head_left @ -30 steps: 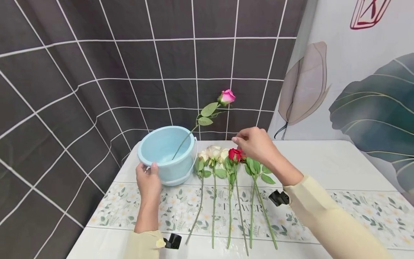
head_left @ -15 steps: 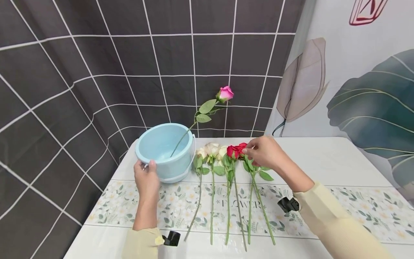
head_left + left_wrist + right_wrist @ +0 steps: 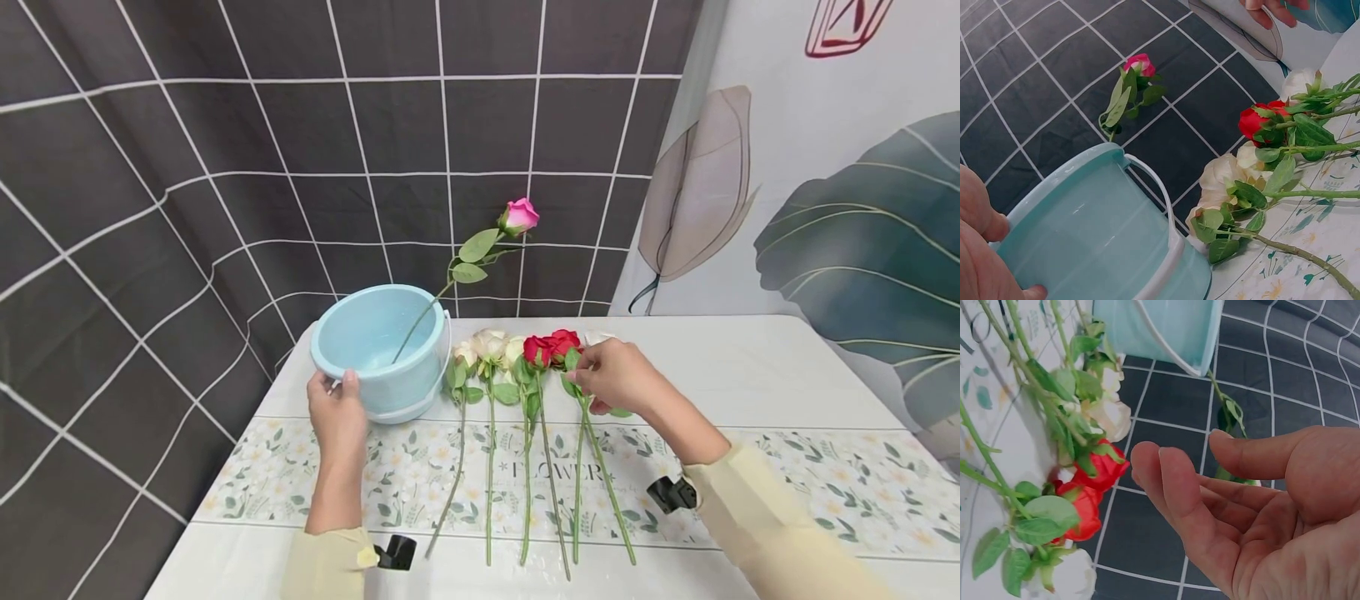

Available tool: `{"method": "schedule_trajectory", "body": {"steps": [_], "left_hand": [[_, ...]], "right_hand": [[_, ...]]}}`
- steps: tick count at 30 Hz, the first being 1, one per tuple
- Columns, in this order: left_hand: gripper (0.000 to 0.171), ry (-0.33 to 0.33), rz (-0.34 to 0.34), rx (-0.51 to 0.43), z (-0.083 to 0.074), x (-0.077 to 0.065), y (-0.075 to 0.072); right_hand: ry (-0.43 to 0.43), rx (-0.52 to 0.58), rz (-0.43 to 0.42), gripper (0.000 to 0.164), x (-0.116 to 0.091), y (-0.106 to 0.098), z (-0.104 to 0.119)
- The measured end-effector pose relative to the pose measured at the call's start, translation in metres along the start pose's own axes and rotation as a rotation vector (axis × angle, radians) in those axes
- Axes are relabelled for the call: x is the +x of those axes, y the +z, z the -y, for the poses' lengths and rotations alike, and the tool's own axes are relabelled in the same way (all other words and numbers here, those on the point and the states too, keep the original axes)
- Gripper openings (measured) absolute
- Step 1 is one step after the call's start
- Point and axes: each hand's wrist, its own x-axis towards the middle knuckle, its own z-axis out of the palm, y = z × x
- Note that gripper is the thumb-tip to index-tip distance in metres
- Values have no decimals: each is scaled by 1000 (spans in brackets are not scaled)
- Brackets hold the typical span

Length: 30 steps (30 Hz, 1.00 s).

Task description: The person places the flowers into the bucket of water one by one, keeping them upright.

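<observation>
we see the left hand (image 3: 337, 421) gripping the light blue bucket (image 3: 405, 398) at its near left rim, with fingertips against the outer wall. the bucket stands at the left of the white table (image 3: 750, 367), upright, its pale handle (image 3: 1172, 253) hanging down on the right side. inside it we find one pink rose (image 3: 521, 215), the stem leaning right against the rim and the bloom well above it.

we see the right hand (image 3: 618, 375) over the leaves of the rightmost stems, fingers loosely bent, thumb apart from them, grasping nothing; we cannot tell whether a fingertip brushes a leaf. to the right of the bucket we count a row of pale roses (image 3: 489, 343), then two red roses (image 3: 537, 350) touching each other, then a white rose (image 3: 1072, 575) partly hidden by the right hand in the head view. their stems lie toward the near side, across a floral strip (image 3: 735, 475). at the far side hangs a dark cloth (image 3: 390, 125) with white grid lines.
</observation>
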Motion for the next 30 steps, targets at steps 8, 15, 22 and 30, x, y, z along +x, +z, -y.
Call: {"method": "schedule_trajectory", "body": {"steps": [8, 15, 22, 30], "left_hand": [[55, 2, 8, -15, 0, -1, 0], [55, -6, 6, -12, -2, -1, 0], [56, -11, -3, -17, -1, -1, 1], [63, 44, 10, -61, 50, 43, 1]], "right_hand": [[73, 2, 52, 15, -1, 12, -10], [77, -4, 60, 16, -5, 27, -21], [85, -15, 95, 31, -10, 42, -29], [117, -3, 97, 36, -11, 53, -37]]}}
